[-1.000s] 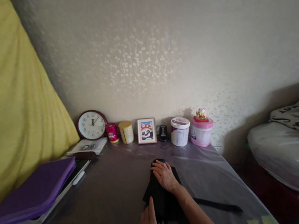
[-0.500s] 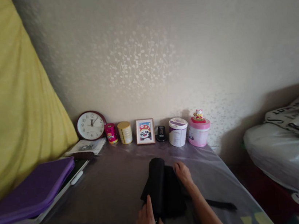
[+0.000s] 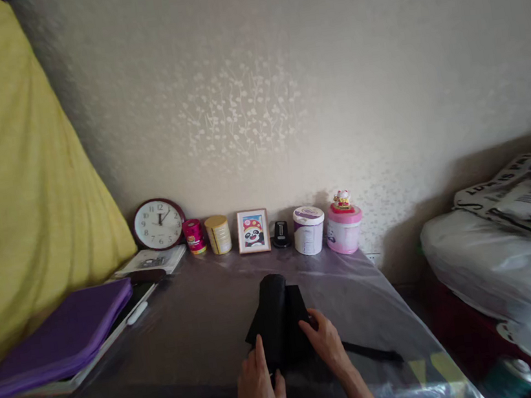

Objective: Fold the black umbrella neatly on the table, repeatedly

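Observation:
A black cloth bundle [image 3: 275, 318] lies on the table, rolled into a thick cylinder with flat flaps at both sides. My left hand [image 3: 261, 385] grips its near end, the forefinger along the left side and the thumb on the right. At the right flap, my right hand [image 3: 324, 341] holds the edge between thumb and fingers. A narrow black strap [image 3: 373, 351] stretches over the table beyond my right wrist. Whatever may be inside the roll is hidden.
Along the wall stand a round clock [image 3: 159, 223], a pink tin [image 3: 195, 237], a yellow-lidded tin [image 3: 219, 235], a panda picture frame [image 3: 253, 231], a purple-white tub [image 3: 309, 231] and a pink tub [image 3: 345, 230]. A purple folder [image 3: 63, 333] lies left. White bags [image 3: 485, 274] sit beyond the table's right edge.
My right hand has moved nearer to me and left along the right flap, from its far corner to its side edge. That flap is now narrower. My left hand keeps its grip.

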`<state>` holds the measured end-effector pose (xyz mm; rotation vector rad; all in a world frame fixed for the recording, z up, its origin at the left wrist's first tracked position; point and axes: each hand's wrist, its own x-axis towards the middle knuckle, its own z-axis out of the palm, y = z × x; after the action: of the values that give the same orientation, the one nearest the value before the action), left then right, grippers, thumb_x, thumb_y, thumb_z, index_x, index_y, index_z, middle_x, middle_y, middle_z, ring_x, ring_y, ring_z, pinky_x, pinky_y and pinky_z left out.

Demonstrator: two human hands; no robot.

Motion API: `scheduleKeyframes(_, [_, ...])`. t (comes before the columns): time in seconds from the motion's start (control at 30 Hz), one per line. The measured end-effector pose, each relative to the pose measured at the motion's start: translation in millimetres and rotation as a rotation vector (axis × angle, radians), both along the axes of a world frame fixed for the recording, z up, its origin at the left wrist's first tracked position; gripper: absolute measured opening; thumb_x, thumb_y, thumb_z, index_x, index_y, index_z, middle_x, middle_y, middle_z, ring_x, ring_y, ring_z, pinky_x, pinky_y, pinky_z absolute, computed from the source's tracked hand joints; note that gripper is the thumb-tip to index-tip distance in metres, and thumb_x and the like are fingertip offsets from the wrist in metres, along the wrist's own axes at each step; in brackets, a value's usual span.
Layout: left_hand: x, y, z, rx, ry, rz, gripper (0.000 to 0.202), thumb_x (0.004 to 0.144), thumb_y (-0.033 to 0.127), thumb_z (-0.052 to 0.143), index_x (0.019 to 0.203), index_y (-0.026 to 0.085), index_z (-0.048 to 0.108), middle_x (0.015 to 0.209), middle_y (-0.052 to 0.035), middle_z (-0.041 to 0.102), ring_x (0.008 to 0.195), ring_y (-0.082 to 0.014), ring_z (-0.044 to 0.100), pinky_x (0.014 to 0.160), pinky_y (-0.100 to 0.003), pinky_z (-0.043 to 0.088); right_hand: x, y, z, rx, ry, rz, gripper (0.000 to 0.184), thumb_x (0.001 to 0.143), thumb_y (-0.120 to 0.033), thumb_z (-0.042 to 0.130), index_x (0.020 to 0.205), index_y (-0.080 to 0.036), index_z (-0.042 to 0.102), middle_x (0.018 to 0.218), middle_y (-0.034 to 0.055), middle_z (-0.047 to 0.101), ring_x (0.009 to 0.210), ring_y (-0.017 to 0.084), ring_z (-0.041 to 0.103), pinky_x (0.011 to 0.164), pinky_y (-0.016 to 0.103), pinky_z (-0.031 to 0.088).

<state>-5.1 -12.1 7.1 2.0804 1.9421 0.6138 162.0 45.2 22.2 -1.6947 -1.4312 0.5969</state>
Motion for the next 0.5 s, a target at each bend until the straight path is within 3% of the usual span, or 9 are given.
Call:
scheduleKeyframes(0.2, [1,-3,4.9,-0.007,-0.002,-0.001,0.06,0.079,0.017,0.033,0.135,0.001,0.02,0.12,-0.0159,0.051,0.11,-0.021,0.049,0.093,-0.031,0.036,-15,-14,7.5,0.074,-0.089,-0.041,0.037,0.074,-0.032,0.049,0.104,-0.013,0.06,0.097,0.0117,0.067,0.092,0.024,0.062,0.081,0.031,0.044])
scheduleKeyframes(0.33, [0,-3,3.8,0.006,-0.021,0.003,0.059,0.08,0.019,0.033,0.135,0.002,0.021,0.12,-0.0155,0.051,0.11,-0.0209,0.049,0.093,-0.031,0.036,-18,-7,13.3,0.09,-0.076,-0.041,0.034,0.074,-0.032,0.05,0.099,-0.014,0.063,0.095,0.0109,0.067,0.089,0.024,0.062,0.079,0.031,0.045])
scheduleKeyframes(0.5, [0,-2,2.1,-0.007,-0.046,0.016,0.059,0.08,0.019,0.033,0.135,0.002,0.021,0.123,-0.0165,0.049,0.113,-0.0216,0.047,0.093,-0.032,0.036,-18,5,8.5,0.036,0.04,-0.057,0.035,0.069,-0.031,0.055,0.098,-0.013,0.064,0.087,0.0096,0.069,0.081,0.023,0.063,0.075,0.031,0.047])
